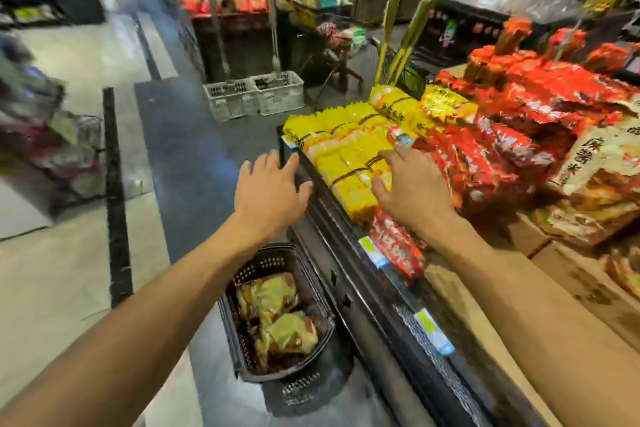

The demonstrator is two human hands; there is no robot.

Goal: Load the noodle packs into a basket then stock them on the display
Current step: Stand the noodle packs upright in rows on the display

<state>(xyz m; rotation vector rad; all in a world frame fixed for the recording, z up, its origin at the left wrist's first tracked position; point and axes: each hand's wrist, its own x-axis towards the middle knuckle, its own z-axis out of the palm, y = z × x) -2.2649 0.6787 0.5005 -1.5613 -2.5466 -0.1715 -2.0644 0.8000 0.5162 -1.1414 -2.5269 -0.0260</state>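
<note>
The right hand point(414, 184), fingers spread, lies over the yellow plastic noodle packs point(349, 163) on the dark display shelf point(346, 253), seemingly touching them. The left hand point(272, 189) hovers open beside them, above the black mesh basket point(242, 350) holding green-and-red packs point(277, 315).

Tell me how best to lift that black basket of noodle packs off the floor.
No handle shows, so grip the black basket by its two long rims, coming from above. It sits upright and open-topped beside the display, with the green noodle packs lying low inside.
</note>
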